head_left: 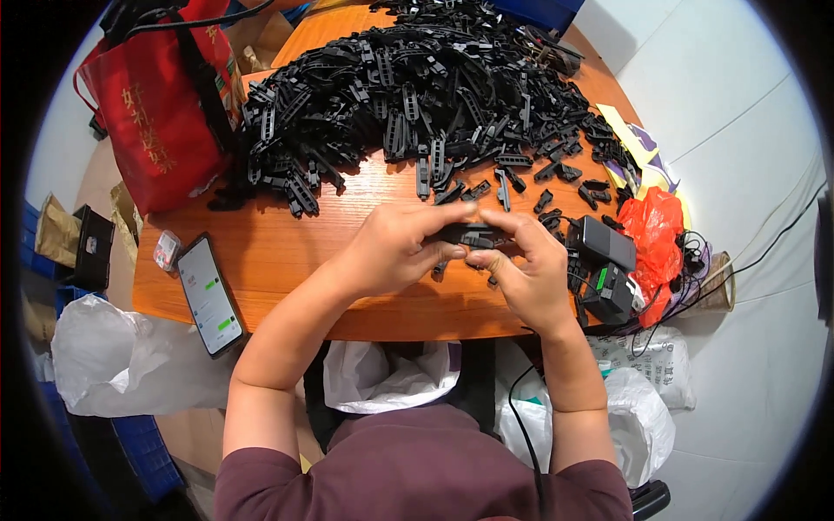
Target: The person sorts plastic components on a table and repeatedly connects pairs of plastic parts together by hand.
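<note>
Both my hands meet above the near part of the wooden table [347,308], gripping one small black plastic part [469,234] between them. The fingers of my left hand [395,247] pinch its left end. My right hand [534,265] closes thumb and forefinger on its right end. Its exact kind is unclear, as fingertips cover both ends. Beyond my hands a large heap of long black plastic parts [391,95] spreads over the table. Several loose smaller black pieces [556,171] lie to the right of the heap, and a few sit just under my hands.
A red bag [143,122] stands at the left, beside a lit phone [208,295] on the table edge. Black boxes [605,243] with cables and an orange plastic bag [653,230] crowd the right edge. An open white sack [391,382] hangs below the front edge.
</note>
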### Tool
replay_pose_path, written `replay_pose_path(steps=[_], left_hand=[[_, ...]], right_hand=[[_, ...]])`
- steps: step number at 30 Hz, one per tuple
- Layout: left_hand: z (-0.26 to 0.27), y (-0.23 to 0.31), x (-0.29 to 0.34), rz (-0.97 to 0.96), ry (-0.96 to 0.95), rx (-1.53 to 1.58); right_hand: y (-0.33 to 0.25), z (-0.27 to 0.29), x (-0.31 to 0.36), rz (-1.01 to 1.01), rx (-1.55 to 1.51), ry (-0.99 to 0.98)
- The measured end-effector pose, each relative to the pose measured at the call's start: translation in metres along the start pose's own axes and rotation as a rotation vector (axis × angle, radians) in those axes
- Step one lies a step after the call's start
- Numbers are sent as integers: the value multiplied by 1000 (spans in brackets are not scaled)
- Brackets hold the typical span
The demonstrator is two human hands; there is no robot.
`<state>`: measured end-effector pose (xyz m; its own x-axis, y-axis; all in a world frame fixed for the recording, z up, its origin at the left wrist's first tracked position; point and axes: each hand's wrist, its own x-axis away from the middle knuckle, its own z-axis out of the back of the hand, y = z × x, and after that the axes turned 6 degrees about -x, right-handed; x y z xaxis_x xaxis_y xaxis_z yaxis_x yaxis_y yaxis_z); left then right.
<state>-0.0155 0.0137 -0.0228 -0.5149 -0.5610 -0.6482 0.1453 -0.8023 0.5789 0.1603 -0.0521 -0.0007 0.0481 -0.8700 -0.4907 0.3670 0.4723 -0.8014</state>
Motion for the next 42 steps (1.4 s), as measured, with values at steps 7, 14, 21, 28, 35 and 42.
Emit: replay_pose_path(steps=[7,14,21,28,35,42], left_hand=[[9,10,0,170,-402,320],[10,-39,-35,698,-200,-408],[-19,-77,-44,625,-206,-715],[0,-65,-27,527,-364,-817],[2,-44,-42,600,-183,-758],[-9,-8,-29,700,180,941]], right_hand=[[-24,11,37,-155,-28,-60],[-15,-9,87,-63,224,-391],[80,10,-33,34,854,-222],[88,13,-46,32,952,-357],[44,5,-24,-88,277,-11],[1,-27,3,-151,-587,238]])
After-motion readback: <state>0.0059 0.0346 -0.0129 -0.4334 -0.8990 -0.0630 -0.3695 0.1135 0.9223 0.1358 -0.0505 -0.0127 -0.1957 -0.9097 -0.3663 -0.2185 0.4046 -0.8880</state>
